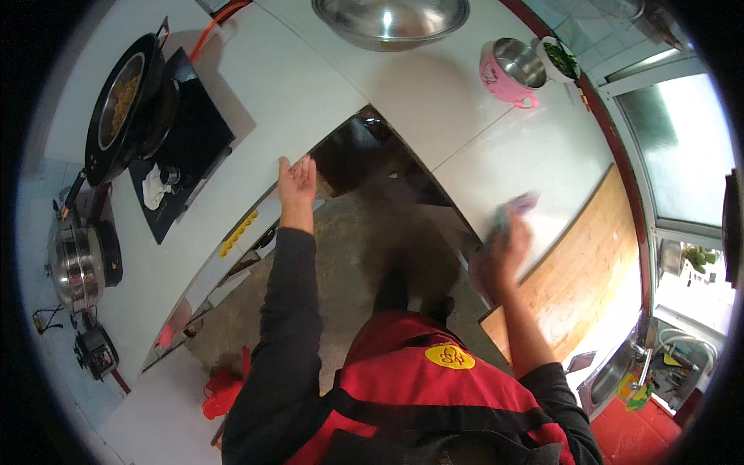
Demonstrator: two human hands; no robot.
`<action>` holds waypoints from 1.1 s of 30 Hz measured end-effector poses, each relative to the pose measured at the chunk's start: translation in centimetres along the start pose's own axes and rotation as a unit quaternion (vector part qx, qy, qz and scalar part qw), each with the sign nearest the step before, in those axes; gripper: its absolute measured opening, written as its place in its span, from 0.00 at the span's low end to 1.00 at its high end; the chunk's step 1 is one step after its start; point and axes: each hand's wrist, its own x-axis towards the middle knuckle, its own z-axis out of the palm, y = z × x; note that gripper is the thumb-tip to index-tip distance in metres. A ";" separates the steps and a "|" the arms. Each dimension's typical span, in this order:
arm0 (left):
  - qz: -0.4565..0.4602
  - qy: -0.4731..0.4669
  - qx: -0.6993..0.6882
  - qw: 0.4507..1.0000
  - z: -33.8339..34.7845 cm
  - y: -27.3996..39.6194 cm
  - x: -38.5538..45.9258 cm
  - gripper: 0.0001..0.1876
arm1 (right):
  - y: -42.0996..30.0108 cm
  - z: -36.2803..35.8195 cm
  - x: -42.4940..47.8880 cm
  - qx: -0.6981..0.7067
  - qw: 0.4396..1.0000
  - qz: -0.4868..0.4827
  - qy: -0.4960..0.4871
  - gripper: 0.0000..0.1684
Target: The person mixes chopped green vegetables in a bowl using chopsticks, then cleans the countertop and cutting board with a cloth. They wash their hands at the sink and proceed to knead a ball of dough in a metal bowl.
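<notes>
My left hand is held palm up with its fingers apart and nothing in it, by the front edge of the white tiled counter on the left. My right hand is blurred and grips a greyish-purple cloth, also blurred, over the front edge of the right-hand counter. Just to the right of this hand lies a wooden board. A pink pot with a steel inside stands farther back, beside a white bowl of chopped greens.
A black wok holding brown food sits over a black cooktop, on which a crumpled white cloth lies. A large steel basin is at the back. Leftward stands a lidded steel pan; at right are a sink and a window.
</notes>
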 end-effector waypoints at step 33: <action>-0.282 -0.233 0.520 0.772 -14.5 -30.2 -33.7 0.17 | 29.7 -22.7 -18.6 0.482 0.765 0.404 0.136 0.20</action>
